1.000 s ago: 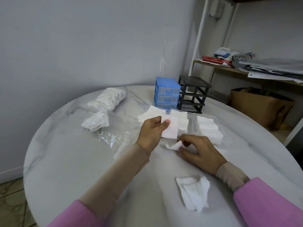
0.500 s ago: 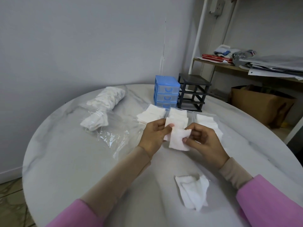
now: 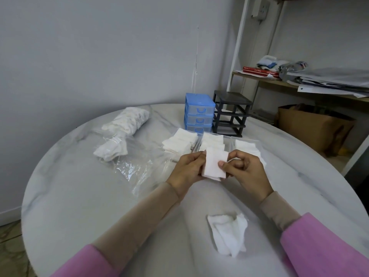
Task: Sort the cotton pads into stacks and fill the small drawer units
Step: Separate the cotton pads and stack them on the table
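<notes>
A small bundle of cotton pads (image 3: 214, 165) is pinched from both sides, above the table (image 3: 79, 196): the left hand (image 3: 186, 170) is curled on its 9 o'clock edge and the right hand (image 3: 244, 168) on its 3 o'clock edge, thumb tip pressed on the face. The bundle's long axis is run roughly 12 to 6, tilted a bit. Straight out at 12 o'clock the middle stack (image 3: 212, 141) is found, basically just beyond the held pads, so it looks equally reachable by either hand. Another stack (image 3: 178, 143) is seen at 11, a third (image 3: 247, 149) at 1. Further at 12, the blue drawer unit (image 3: 199, 112) and black frame (image 3: 230, 114) are parked. Loose pads (image 3: 227, 234) are left at 6.
</notes>
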The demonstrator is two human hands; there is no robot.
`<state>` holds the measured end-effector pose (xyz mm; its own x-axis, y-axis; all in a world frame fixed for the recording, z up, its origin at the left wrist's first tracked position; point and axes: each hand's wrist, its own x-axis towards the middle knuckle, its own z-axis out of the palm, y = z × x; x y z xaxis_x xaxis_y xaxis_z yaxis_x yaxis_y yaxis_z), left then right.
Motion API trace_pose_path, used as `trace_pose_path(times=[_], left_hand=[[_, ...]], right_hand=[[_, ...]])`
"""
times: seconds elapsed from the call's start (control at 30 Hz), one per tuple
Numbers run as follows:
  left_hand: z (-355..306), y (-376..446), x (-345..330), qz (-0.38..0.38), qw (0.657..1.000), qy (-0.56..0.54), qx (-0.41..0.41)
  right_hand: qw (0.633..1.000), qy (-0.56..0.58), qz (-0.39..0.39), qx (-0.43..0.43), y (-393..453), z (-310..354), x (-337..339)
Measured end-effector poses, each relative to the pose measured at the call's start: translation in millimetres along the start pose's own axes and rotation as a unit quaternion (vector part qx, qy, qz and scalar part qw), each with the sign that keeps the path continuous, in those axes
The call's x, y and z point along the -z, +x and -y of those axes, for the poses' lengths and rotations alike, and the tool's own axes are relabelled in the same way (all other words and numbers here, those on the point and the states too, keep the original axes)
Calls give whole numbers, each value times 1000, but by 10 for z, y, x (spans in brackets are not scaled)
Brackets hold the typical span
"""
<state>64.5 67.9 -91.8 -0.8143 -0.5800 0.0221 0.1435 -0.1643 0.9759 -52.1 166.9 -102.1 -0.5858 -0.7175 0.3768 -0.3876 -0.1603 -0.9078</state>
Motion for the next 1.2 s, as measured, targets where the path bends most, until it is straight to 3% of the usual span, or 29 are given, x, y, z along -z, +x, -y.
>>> trace_pose_path(times=[0.37, 0.6, 0.8, 0.93, 1.07, 1.2], left_hand=[[-30, 2, -4, -4, 997, -61, 39], [27, 5, 49, 31, 999, -34, -5], [39, 19, 65, -8, 999, -20, -24], [53, 45, 77, -32, 999, -18, -16], [78, 55, 48, -38, 999, -6, 1], [78, 61, 54, -40, 999, -11, 13]], right_hand=[[999, -38, 3, 10, -43, 69, -11], [999, -43, 12, 17, -42, 69, 7], [997, -49, 51, 11, -115, 113, -4], [983, -35, 181, -21, -123, 169, 55], [914, -42, 398, -61, -111, 205, 159], [853, -84, 513, -55, -119, 259, 222]])
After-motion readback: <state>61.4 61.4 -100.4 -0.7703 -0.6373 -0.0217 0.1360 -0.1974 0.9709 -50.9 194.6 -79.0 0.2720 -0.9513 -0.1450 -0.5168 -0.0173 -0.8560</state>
